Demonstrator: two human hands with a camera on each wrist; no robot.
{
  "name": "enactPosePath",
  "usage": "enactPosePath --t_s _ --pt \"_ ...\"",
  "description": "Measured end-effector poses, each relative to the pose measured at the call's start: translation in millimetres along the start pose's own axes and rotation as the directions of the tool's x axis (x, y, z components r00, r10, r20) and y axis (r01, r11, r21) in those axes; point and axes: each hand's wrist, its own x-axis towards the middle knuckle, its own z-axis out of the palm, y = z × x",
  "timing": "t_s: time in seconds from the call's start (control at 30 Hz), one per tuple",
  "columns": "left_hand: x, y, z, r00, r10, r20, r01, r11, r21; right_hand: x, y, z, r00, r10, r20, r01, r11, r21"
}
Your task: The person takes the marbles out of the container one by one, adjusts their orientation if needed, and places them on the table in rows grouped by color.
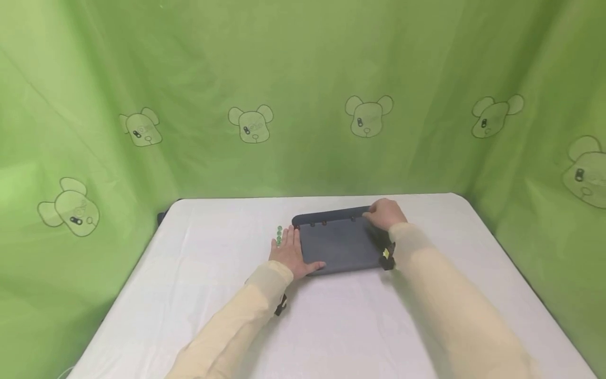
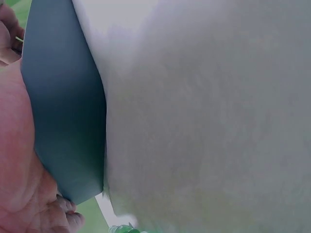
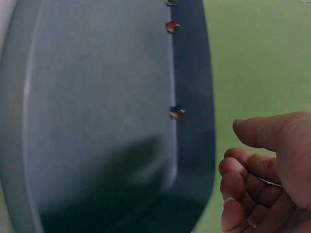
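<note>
A dark blue-grey tray point(image 1: 338, 245) lies on the table at a slight slant. Several small glass marbles, among them a reddish one point(image 3: 173, 26), sit in a line along the foot of its far wall. My left hand point(image 1: 289, 255) lies against the tray's left side, fingers straight and pointing away, the thumb over the near left corner. At the far right corner is my right hand point(image 1: 387, 213), its fingers loosely bent. In the right wrist view a gap shows between those fingers and the tray rim, with nothing held.
A short row of green glass marbles point(image 1: 279, 236) lies on the white tablecloth point(image 1: 208, 237), just left of my left fingers. Green curtains point(image 1: 303, 63) with mouse-head drawings enclose the table at the back and both sides.
</note>
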Motion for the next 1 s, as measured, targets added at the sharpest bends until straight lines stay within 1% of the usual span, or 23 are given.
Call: enactPosePath --t_s 0.17,0.33,0.47,0.63,0.8,1.0 --pt "-0.4 1.0 -2.6 1.0 0.0 -0.003 0.0 1.0 0.006 12.6 -6.6 13.0 0.999 0.024 0.043 -0.024 1.0 0.006" --pt "-0.8 2.2 -4.0 1.0 0.002 -0.001 -0.002 1.0 0.009 25.3 -6.2 26.2 0.998 0.042 0.051 -0.043 0.999 0.012" --pt "-0.6 1.9 -2.6 1.0 -0.005 0.008 0.005 1.0 0.018 33.8 -2.2 37.4 0.992 0.105 0.067 -0.107 0.994 0.032" --pt "-1.3 1.9 -1.5 1.0 0.001 0.002 -0.001 1.0 0.017 40.1 3.3 48.6 0.981 0.178 0.07 -0.182 0.982 0.043" --pt "-3.8 2.0 -4.2 1.0 0.006 -0.001 -0.006 1.0 0.008 43.5 4.3 53.2 0.978 0.202 0.051 -0.204 0.978 0.041" --pt "-1.4 1.5 -1.9 1.0 0.009 -0.006 -0.009 1.0 0.014 43.8 3.7 53.8 0.973 0.224 0.046 -0.226 0.973 0.037"
